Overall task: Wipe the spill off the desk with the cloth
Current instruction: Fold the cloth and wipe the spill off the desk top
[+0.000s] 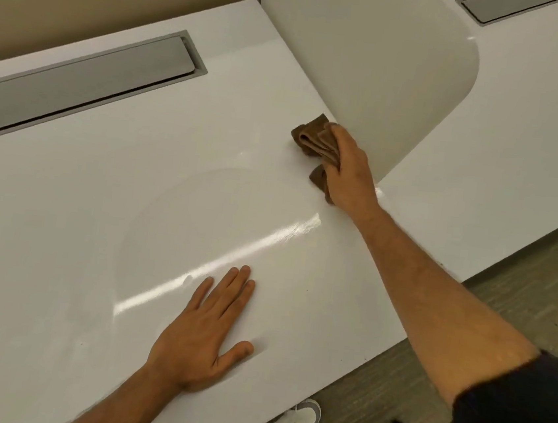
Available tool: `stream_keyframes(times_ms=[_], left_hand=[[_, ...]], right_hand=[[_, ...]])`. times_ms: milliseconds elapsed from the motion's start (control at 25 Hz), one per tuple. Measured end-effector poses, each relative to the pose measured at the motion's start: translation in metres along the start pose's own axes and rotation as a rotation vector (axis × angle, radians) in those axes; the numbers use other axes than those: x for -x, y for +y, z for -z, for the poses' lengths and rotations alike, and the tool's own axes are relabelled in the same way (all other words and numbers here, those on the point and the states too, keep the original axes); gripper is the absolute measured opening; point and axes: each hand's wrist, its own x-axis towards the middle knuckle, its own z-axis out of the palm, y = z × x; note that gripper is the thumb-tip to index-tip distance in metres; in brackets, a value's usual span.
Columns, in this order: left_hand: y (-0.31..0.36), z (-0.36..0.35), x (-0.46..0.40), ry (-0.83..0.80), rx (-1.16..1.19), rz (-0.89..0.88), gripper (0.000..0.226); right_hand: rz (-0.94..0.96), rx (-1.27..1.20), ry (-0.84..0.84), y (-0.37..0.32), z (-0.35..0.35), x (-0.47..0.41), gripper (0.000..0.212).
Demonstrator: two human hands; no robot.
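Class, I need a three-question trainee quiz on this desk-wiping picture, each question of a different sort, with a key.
1. True or false: the left hand lies flat and open on the desk.
2. Multiple choice: the brown cloth is
A. lying loose by the grey cable tray
B. bunched in the right hand, near the white divider panel
C. under the left hand
3. Fill in: the curved wet-looking sheen on the desk lies between the cloth and the ___ hand.

Key: 1 true; 2 B; 3 left.
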Motion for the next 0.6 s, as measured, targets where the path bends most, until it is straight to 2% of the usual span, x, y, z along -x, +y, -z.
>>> stream_keyframes(times_ms=[120, 280, 400, 600], left_hand=[[-0.001, 0.000, -0.001, 0.006, 0.010, -0.002, 0.079], [-0.002, -0.001, -0.001, 0.006, -0.004, -0.003, 0.077], [-0.002, 0.000, -0.004, 0.008, -0.020, 0.001, 0.078], [-0.003, -0.003, 0.002, 0.062, 0.029, 0.008, 0.081]], right_hand=[[-0.124, 0.265, -0.032, 0.002, -0.031, -0.021, 0.068], [-0.045, 0.293, -0.095, -0.016, -0.047, -0.038, 0.079], [0.113, 0.212, -0.193, -0.040, -0.066, -0.025, 0.075], [0.447, 0.085, -0.413, -0.058, -0.080, 0.057, 0.063]])
